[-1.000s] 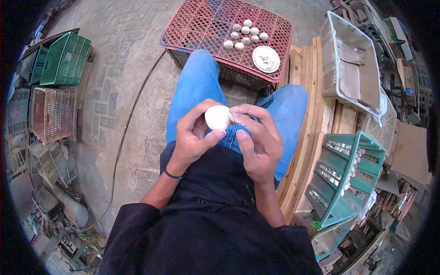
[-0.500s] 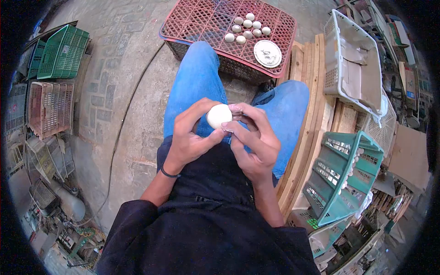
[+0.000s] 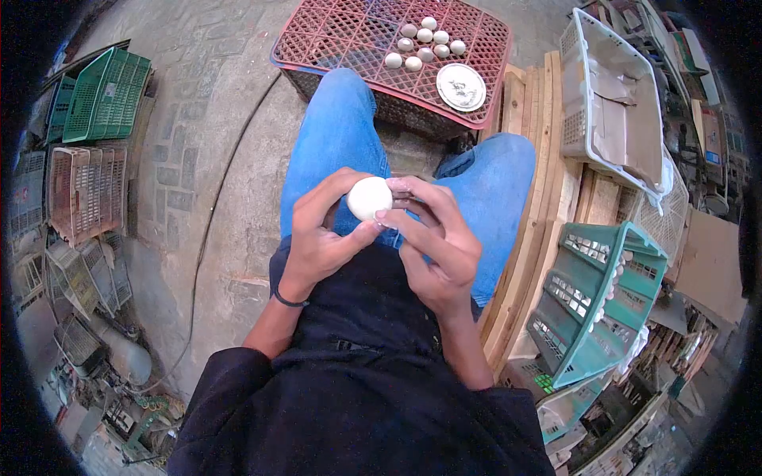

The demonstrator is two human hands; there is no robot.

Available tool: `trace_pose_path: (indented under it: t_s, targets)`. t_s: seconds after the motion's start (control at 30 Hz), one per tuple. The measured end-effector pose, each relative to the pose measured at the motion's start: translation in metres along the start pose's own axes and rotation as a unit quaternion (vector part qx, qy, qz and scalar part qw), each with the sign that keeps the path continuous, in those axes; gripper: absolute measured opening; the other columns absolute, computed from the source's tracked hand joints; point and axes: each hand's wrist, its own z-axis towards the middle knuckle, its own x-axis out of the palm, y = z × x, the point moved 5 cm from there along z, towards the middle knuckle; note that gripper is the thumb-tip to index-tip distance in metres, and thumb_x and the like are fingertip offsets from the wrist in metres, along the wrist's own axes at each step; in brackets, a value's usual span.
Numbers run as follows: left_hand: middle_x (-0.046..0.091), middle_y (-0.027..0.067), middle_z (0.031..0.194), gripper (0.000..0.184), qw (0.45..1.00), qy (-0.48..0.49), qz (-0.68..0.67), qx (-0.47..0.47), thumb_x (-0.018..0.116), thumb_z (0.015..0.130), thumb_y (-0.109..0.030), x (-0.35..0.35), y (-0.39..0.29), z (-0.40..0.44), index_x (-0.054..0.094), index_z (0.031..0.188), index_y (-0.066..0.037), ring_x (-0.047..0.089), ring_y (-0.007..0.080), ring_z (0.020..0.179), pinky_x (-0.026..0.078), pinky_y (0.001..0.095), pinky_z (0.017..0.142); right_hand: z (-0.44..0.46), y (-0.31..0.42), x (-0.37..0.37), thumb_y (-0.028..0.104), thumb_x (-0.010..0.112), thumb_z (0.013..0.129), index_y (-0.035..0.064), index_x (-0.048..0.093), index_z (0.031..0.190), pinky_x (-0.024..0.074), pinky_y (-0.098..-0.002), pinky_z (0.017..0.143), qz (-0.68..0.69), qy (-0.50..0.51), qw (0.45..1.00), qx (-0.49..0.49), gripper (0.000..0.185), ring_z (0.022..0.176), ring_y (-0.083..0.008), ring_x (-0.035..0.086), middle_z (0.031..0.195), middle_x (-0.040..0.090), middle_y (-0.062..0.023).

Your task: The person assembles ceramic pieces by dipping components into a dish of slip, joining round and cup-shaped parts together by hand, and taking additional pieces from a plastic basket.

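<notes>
A smooth white ball [image 3: 370, 198] is held above the lap. My left hand [image 3: 321, 230] grips it from the left between thumb and fingers. On its right side, the fingertips of my right hand [image 3: 436, 238] touch the ball, with one finger on its lower right edge; whitish residue shows on those fingertips. Beyond the knees, several similar pale balls [image 3: 425, 36] lie on an upturned red crate [image 3: 341, 40]. A round white lid or dish with dark marks [image 3: 460, 87] rests near the crate's front right corner.
To the right are wooden planks [image 3: 528, 206], a white crate lined with cardboard [image 3: 627, 119] and a tilted green crate [image 3: 567, 309] with pale balls behind its side. Stacked green [image 3: 107, 95] and pinkish crates [image 3: 87, 190] stand at the left. A cable [image 3: 214, 206] crosses the floor.
Compared with a second ago, the fingers of my right hand have closed in on the ball, and one now touches its lower right edge. The ball appears turned. The view has shifted slightly.
</notes>
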Motion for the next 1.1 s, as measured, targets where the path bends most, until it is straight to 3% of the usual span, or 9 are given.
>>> trace_pose_path:
  t_s: [0.13, 0.2, 0.33, 0.4, 0.5, 0.73, 0.8, 0.93, 1.1]
  targets:
    - [0.059, 0.0123, 0.093, 0.037, 1.000, 0.010, -0.006, 0.016, 0.073, 0.070, -0.007, 0.003, -0.003, 0.000, 0.056, 0.101, 0.006, 0.056, 0.0188, 0.085, 0.045, 0.0286, 0.075, 0.005, 0.003, -0.008, -0.013, 0.051, 0.063, 0.0008, 0.066, 0.099, 0.0500, -0.0336, 0.082, -0.029, -0.028, 0.999, 0.030, 0.041, 0.092, -0.0269, 0.056, 0.108, 0.055, -0.0178]
    - [0.058, 0.0126, 0.095, 0.039, 1.000, 0.008, -0.022, 0.008, 0.074, 0.071, -0.008, 0.004, -0.002, 0.001, 0.056, 0.103, 0.006, 0.056, 0.0186, 0.086, 0.045, 0.0282, 0.077, 0.009, 0.006, -0.005, -0.017, 0.045, 0.061, -0.0049, 0.065, 0.093, 0.0484, -0.0332, 0.081, -0.043, -0.026, 0.998, 0.035, 0.039, 0.092, -0.0275, 0.058, 0.103, 0.059, -0.0186]
    - [0.058, 0.0129, 0.096, 0.040, 1.000, -0.004, -0.028, -0.008, 0.074, 0.071, -0.007, 0.004, -0.001, -0.002, 0.055, 0.103, 0.006, 0.056, 0.0187, 0.087, 0.045, 0.0281, 0.077, 0.003, 0.002, -0.005, -0.016, 0.045, 0.063, -0.0044, 0.065, 0.094, 0.0480, -0.0322, 0.079, -0.037, -0.026, 0.999, 0.002, 0.039, 0.090, -0.0268, 0.059, 0.101, 0.060, -0.0179]
    - [0.058, 0.0130, 0.096, 0.040, 0.998, -0.016, -0.054, -0.027, 0.074, 0.071, -0.007, 0.002, -0.001, -0.002, 0.055, 0.103, 0.006, 0.056, 0.0189, 0.088, 0.045, 0.0283, 0.078, 0.003, 0.002, -0.008, -0.014, 0.050, 0.062, 0.0021, 0.065, 0.101, 0.0491, -0.0343, 0.078, -0.012, -0.002, 1.000, 0.001, 0.045, 0.089, -0.0273, 0.057, 0.108, 0.057, -0.0166]
    - [0.058, 0.0132, 0.097, 0.040, 0.999, 0.000, -0.040, 0.005, 0.074, 0.071, -0.007, 0.004, -0.002, -0.001, 0.055, 0.103, 0.006, 0.056, 0.0192, 0.088, 0.045, 0.0281, 0.078, 0.005, -0.001, -0.013, -0.014, 0.051, 0.063, 0.0034, 0.065, 0.101, 0.0494, -0.0335, 0.080, -0.016, -0.017, 0.999, 0.037, 0.044, 0.090, -0.0267, 0.057, 0.107, 0.057, -0.0164]
    - [0.058, 0.0136, 0.097, 0.041, 1.000, 0.007, -0.012, 0.011, 0.074, 0.071, -0.008, 0.001, 0.000, -0.003, 0.055, 0.104, 0.007, 0.056, 0.0195, 0.089, 0.045, 0.0290, 0.079, 0.002, 0.001, -0.002, -0.018, 0.045, 0.065, -0.0019, 0.066, 0.097, 0.0476, -0.0333, 0.082, -0.035, -0.002, 0.999, 0.018, 0.041, 0.096, -0.0257, 0.056, 0.106, 0.056, -0.0166]
    - [0.058, 0.0138, 0.098, 0.042, 1.000, 0.004, -0.011, 0.005, 0.074, 0.071, -0.008, 0.000, 0.001, -0.004, 0.055, 0.105, 0.006, 0.056, 0.0205, 0.090, 0.045, 0.0302, 0.080, -0.001, -0.001, -0.001, -0.018, 0.045, 0.065, -0.0027, 0.065, 0.098, 0.0479, -0.0335, 0.083, 0.034, -0.009, 0.999, 0.035, 0.041, 0.096, -0.0259, 0.056, 0.107, 0.055, -0.0169]
    - [0.059, 0.0140, 0.099, 0.042, 0.999, 0.013, -0.018, 0.028, 0.073, 0.071, -0.008, 0.003, -0.004, -0.003, 0.055, 0.105, 0.006, 0.057, 0.0218, 0.090, 0.045, 0.0309, 0.080, 0.007, 0.009, -0.013, -0.019, 0.045, 0.063, -0.0035, 0.065, 0.096, 0.0479, -0.0342, 0.087, 0.036, 0.002, 0.998, 0.044, 0.042, 0.098, -0.0269, 0.056, 0.109, 0.054, -0.0184]
    - [0.059, 0.0148, 0.101, 0.041, 0.998, 0.027, 0.010, 0.064, 0.073, 0.070, -0.008, 0.002, -0.008, 0.001, 0.056, 0.105, 0.006, 0.057, 0.0229, 0.092, 0.045, 0.0314, 0.082, 0.006, 0.011, -0.003, -0.019, 0.044, 0.066, -0.0033, 0.065, 0.096, 0.0474, -0.0367, 0.091, -0.038, 0.009, 0.999, 0.027, 0.040, 0.098, -0.0290, 0.056, 0.114, 0.051, -0.0216]
